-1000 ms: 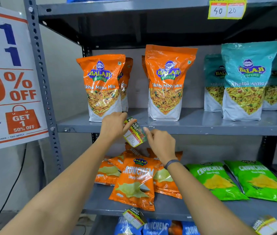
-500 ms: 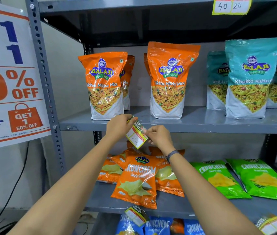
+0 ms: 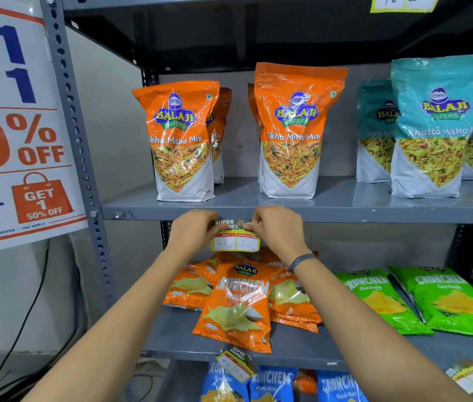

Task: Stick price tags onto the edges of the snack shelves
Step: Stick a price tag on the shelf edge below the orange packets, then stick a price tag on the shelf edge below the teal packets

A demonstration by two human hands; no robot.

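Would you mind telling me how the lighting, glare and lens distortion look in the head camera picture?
Head view: even indoor light; glare streaks on the glossy orange Tikha Mitha Mix pouches; the grey perforated steel upright leans from wide-angle distortion; the yellow paper price tag, pinched by the left hand and right hand, is sharp but its handwritten first number is faint; deep shadow under the top shelf.

Matt grey painted metal shelf [image 3: 345, 211], glossy crinkled plastic snack bags [image 3: 184, 140], smooth printed paper price tag [image 3: 235, 240]

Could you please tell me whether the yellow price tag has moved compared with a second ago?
Yes. The yellow price tag has swung from tilted to level and risen against the grey metal shelf edge, its top now overlapping that edge between both hands.
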